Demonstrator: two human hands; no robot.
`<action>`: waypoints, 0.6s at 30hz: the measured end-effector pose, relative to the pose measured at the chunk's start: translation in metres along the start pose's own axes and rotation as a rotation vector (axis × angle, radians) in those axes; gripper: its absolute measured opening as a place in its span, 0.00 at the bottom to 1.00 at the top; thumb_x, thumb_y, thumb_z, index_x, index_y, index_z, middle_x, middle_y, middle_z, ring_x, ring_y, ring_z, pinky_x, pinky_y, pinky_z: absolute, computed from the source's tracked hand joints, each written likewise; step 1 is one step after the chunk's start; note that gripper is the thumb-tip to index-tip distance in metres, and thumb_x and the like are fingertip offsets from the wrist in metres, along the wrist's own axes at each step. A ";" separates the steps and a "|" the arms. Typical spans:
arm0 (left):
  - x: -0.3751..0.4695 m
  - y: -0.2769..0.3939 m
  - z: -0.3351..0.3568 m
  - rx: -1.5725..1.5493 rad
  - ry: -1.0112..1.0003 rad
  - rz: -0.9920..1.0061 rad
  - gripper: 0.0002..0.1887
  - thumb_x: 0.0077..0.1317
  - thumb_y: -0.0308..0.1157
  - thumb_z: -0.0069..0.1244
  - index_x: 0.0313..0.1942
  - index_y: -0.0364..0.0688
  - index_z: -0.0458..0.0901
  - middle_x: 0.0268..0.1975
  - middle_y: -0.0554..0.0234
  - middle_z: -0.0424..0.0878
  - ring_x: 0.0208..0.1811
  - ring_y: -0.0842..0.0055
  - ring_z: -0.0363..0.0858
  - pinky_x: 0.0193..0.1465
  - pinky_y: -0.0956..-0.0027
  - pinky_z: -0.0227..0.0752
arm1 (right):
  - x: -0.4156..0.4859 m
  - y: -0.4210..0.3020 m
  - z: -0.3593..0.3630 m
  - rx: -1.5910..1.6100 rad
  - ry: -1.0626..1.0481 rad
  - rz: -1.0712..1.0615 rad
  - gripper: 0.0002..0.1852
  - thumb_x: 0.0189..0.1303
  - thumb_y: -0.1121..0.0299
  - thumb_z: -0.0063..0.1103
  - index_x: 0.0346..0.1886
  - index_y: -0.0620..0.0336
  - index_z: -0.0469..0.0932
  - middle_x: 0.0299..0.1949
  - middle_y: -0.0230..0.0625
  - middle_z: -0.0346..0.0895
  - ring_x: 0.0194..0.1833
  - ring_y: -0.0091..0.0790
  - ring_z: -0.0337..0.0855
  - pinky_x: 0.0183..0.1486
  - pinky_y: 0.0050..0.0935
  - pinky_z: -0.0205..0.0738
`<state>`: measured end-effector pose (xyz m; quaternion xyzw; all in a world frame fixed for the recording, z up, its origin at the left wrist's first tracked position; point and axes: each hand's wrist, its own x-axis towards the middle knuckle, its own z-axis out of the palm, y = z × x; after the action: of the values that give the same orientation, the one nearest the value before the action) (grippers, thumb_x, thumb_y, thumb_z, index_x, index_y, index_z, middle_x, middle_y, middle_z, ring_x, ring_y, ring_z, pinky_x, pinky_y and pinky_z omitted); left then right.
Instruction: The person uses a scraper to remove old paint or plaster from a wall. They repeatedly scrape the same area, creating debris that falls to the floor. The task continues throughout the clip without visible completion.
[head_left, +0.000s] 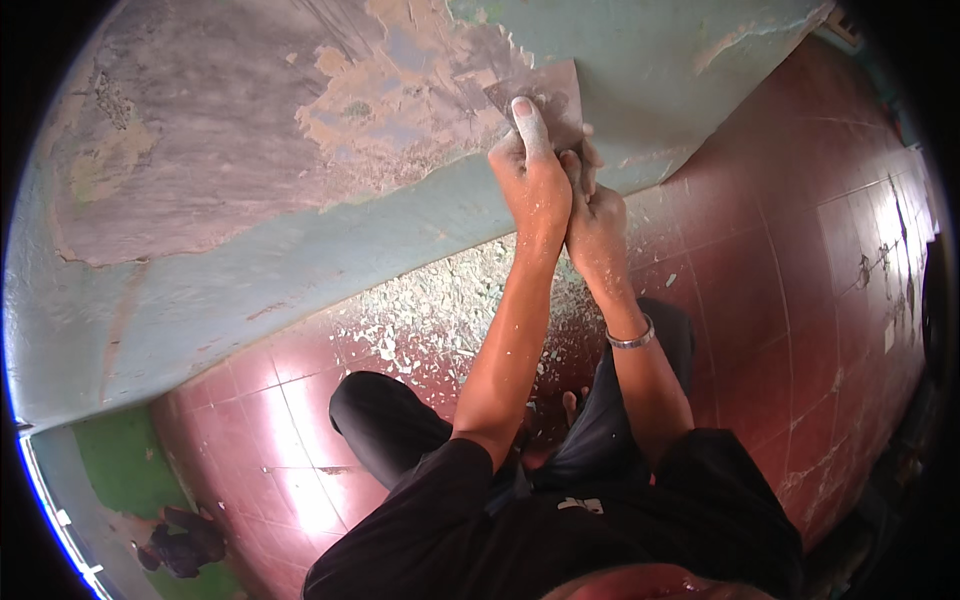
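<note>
Before me stands a wall with pale blue-green paint (360, 225), broken by a large bared patch (217, 135) of grey-pink and tan plaster. A broad, flat scraper blade (561, 94) lies against it at the patch's ragged right edge. My left hand (536, 180) grips the scraper, its dusty thumb stretched along the blade's face. Close beside it, slightly lower and to the right, my right hand (598, 217) is also closed around the tool. The fingers hide the scraper's handle. White dust and small flakes cling to both hands and forearms.
Pale paint chips (442, 307) are heaped along the wall's foot and scattered between my knees. Red floor tiles (742, 300) spread around me, cracked at right. The wall ends in an edge (705, 142) to the right. A dark shape (184, 540), unclear, lies at lower left.
</note>
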<state>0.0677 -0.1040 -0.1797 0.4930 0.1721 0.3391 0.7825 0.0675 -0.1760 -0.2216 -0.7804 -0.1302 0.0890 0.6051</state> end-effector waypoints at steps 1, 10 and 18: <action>-0.001 -0.002 -0.001 0.016 0.004 -0.005 0.35 0.81 0.52 0.36 0.26 0.28 0.81 0.15 0.59 0.77 0.11 0.87 0.63 0.14 0.78 0.54 | -0.001 0.004 0.000 0.018 -0.006 -0.013 0.35 0.77 0.46 0.47 0.25 0.73 0.76 0.14 0.44 0.72 0.18 0.31 0.73 0.23 0.37 0.63; 0.005 -0.001 -0.001 0.013 0.003 0.012 0.35 0.81 0.52 0.37 0.26 0.28 0.81 0.15 0.59 0.77 0.12 0.86 0.65 0.14 0.77 0.55 | -0.001 -0.008 -0.001 0.084 -0.026 0.024 0.35 0.77 0.46 0.47 0.23 0.72 0.74 0.13 0.39 0.70 0.18 0.27 0.71 0.23 0.35 0.61; 0.002 -0.002 -0.004 0.054 -0.059 -0.008 0.37 0.78 0.59 0.36 0.29 0.28 0.79 0.18 0.57 0.77 0.13 0.80 0.68 0.15 0.75 0.60 | -0.001 0.004 0.003 0.068 0.001 0.023 0.35 0.77 0.45 0.47 0.22 0.71 0.75 0.12 0.36 0.69 0.18 0.25 0.68 0.22 0.33 0.59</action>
<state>0.0669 -0.1005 -0.1834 0.5231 0.1598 0.3163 0.7751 0.0657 -0.1748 -0.2264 -0.7608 -0.1177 0.0997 0.6304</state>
